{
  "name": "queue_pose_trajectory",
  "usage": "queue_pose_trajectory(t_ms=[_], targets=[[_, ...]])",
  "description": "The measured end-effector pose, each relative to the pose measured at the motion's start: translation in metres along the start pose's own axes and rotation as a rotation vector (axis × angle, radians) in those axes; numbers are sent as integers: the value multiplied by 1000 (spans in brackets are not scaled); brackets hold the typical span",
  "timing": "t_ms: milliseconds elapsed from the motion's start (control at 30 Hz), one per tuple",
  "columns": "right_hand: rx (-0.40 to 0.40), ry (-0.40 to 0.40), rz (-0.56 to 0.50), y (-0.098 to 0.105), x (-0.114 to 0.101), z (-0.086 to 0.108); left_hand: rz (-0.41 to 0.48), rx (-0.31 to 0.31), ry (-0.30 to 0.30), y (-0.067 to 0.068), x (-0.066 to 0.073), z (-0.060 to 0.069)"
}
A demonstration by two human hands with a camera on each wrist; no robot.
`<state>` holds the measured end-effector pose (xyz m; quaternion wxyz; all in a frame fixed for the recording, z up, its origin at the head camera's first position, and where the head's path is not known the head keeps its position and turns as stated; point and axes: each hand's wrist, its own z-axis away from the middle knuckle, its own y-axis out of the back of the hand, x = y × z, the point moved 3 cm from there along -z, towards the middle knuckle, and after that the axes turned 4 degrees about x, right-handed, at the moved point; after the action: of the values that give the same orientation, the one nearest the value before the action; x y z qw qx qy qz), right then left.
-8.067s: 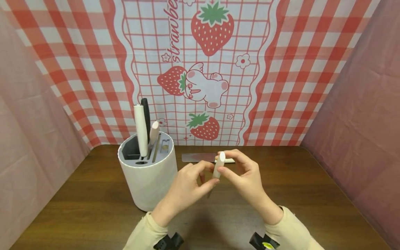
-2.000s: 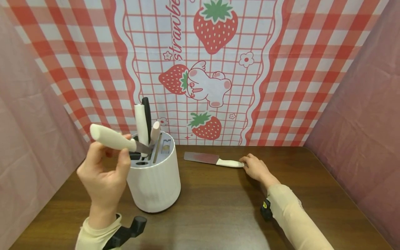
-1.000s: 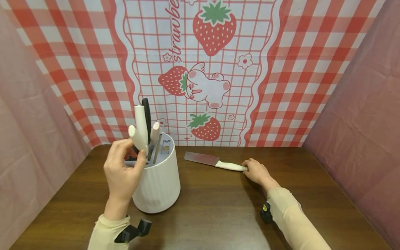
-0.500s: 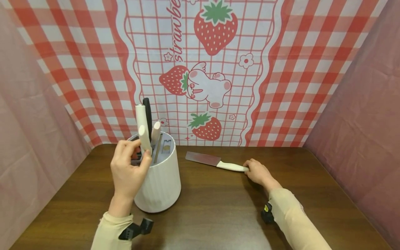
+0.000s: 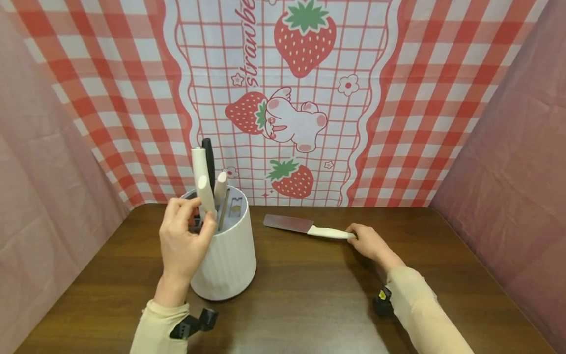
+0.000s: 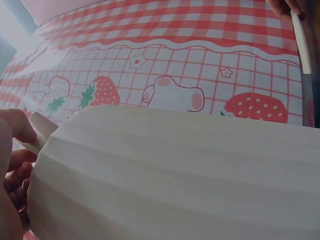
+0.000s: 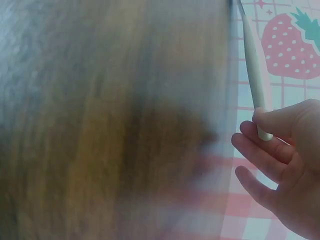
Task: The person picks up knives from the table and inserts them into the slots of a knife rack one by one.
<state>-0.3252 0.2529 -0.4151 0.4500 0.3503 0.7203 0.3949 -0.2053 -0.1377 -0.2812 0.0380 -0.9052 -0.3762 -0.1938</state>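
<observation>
My left hand pinches the white handle of a knife between thumb and fingers. That knife stands nearly upright in the slotted top of a white ribbed knife block; its blade is out of sight inside. In the left wrist view the block's wall fills most of the picture and hides part of the fingers. At the right, my right hand pinches the handle end of a cleaver with a broad blade. Thumb and fingertips close on the handle in the right wrist view.
Other handles rise from the block: a taller white one, a black one and a short pale one. A brown wooden table carries everything. Behind it hangs a strawberry-print cloth, with pink curtains at both sides.
My left hand has brought the white-handled knife rightward from beside the block into its top and straightened it. My right hand has drawn the cleaver slightly to the right.
</observation>
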Motion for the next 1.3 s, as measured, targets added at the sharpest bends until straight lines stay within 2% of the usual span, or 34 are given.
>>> queue_pose_trajectory(t_ms=[533,1300], targets=[[16,-81,-209,14,4,4,-24,-28,3,-4,0,2],[211,-116,-415,29,-13,-1,22,-3,-1,-3,2,1]])
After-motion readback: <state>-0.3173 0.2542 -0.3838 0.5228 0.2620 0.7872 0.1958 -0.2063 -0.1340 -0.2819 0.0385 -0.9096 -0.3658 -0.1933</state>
